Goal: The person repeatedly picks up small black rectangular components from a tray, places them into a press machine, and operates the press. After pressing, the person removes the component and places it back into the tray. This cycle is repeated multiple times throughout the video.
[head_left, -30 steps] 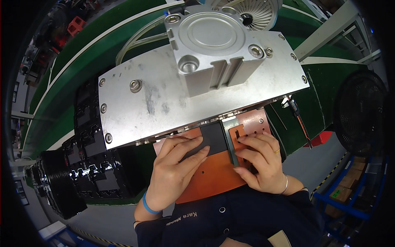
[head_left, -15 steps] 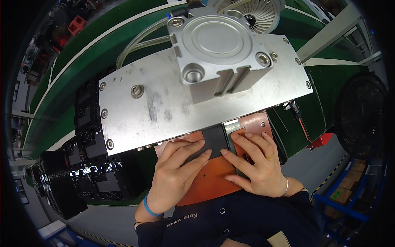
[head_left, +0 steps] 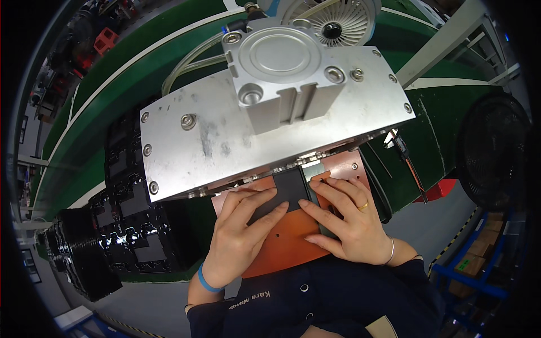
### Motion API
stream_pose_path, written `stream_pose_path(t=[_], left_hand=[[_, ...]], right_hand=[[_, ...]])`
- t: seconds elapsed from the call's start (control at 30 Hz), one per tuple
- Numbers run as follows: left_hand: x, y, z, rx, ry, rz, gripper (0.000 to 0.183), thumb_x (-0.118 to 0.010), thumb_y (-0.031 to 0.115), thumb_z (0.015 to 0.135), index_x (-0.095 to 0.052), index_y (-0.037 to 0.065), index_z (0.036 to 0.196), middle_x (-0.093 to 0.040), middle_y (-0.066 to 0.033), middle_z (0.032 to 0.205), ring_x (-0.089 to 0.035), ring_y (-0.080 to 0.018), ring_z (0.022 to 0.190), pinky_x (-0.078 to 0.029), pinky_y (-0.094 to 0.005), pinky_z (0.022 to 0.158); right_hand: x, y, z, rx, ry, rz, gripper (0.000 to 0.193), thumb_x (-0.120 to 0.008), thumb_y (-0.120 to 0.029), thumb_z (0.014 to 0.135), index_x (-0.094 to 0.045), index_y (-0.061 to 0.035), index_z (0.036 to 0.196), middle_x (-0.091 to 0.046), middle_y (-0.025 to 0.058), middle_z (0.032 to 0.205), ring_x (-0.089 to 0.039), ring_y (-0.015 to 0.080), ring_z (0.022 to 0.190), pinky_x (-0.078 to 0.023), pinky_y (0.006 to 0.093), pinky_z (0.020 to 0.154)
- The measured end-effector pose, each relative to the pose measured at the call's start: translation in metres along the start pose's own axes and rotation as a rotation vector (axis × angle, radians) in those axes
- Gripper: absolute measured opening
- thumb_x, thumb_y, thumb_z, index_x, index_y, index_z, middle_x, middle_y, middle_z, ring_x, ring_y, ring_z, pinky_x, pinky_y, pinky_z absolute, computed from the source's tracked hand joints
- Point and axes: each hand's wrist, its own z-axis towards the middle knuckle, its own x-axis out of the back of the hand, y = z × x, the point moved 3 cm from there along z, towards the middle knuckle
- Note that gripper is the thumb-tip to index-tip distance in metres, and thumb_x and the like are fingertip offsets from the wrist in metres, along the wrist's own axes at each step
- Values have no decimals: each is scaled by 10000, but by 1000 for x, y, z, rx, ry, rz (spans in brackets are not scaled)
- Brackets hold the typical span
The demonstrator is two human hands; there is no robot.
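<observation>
Green-topped workbench (head_left: 445,115) runs across pretty much the whole view, bending with the fisheye. Biggest thing on it is a silver metal fixture plate (head_left: 180,160), scuffed on the left half, with a chunky cylinder block (head_left: 282,59) bolted on top. Off to the left you've got stacks of glossy black molded trays (head_left: 135,228). Black fan (head_left: 493,149) at the far right, and a white one (head_left: 344,25) behind the cylinder.

Nearest the person's body there's an orange plate (head_left: 279,248) sticking out from the fixture's front edge. Both hands are over it. Left hand (head_left: 236,234) has its fingers curved, thumb apart from the index finger; can't tell if it's pinching anything or just resting. Right hand (head_left: 352,228) is loosely spread, not clenched around anything, its middle finger over a small orange slotted piece (head_left: 323,176) and its thumb by the orange plate.

What they're working on, a dark gray rectangular pad (head_left: 291,188), sits between the two hands, right at the fixture's front edge. Left fingertips overlap its left part, right index fingertip is at its lower right corner.

Digital caliper (head_left: 401,151) lies off to the right.
</observation>
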Motion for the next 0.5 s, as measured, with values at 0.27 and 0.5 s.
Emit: stream_pose_path(t=[0.27,0.5], left_hand=[[7,9,-9,-23,6,-25,388,-751,25,721,-720,82,1104,-644,-102,1110,-559,-267,951,-496,-396,875],[16,27,-28,-168,130,140,424,-769,61,707,-713,111,1124,-647,-101,1096,-573,-247,916,-498,-396,861]], right_hand=[[19,18,15,-14,293,220,469,-799,-250,750,-671,7,1121,-657,131,1005,-578,253,798,-472,327,722],[9,15,36,-215,-112,610,280,-812,-233,784,-686,5,859,-595,34,652,-482,93,495,-394,264,508]])
